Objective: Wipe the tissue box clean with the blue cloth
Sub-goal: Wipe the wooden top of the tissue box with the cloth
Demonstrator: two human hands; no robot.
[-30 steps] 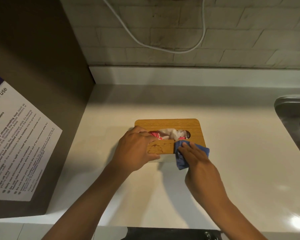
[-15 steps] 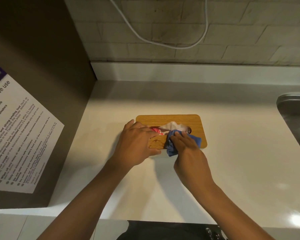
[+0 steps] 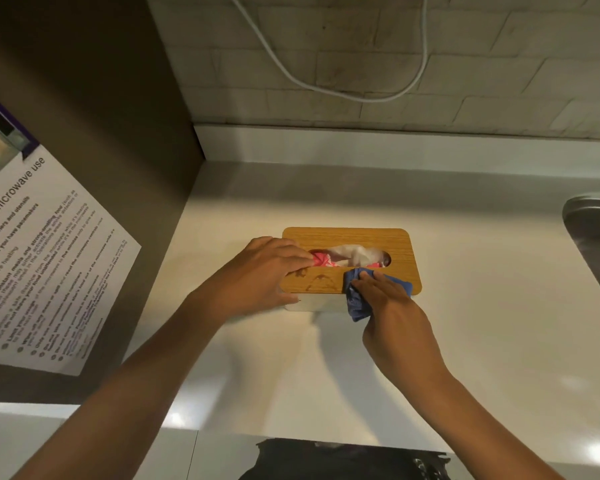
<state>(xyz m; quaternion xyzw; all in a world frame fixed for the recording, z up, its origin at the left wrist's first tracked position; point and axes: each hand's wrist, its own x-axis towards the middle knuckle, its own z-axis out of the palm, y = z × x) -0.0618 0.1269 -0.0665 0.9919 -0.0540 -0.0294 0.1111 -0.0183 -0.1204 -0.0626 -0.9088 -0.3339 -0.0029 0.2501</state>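
The left hand [image 3: 264,275] is laid over the left end of the tissue box [image 3: 352,237], fingers curved across the wooden lid as far as the oval opening and the thumb brought down against the near side wall, so that the box is gripped. The right hand [image 3: 388,306] is pressed on the blue cloth [image 3: 355,303], which is bunched under the fingers at the near right part of the lid and hangs over the near edge of the box; whether the cloth is pinched underneath cannot be told. The hands are kept apart, with a bare strip of lid between them.

The box is set flat on the pale desk [image 3: 465,323], its long sides parallel to the back wall. White and pink tissue [image 3: 354,256] is seen in the opening. Open desk surface is left behind the box up to the raised back ledge [image 3: 361,143], and a wide stretch to the right as far as the rim of the steel sink [image 3: 582,209]. To the left, a narrower band of desk is bounded by a dark side panel [image 3: 84,116] on which a printed microwave notice [image 3: 45,258] is fixed. Free surface is also left in front, up to the near edge. A white cable [image 3: 326,88] is hung across the tiled wall [image 3: 499,64] above.
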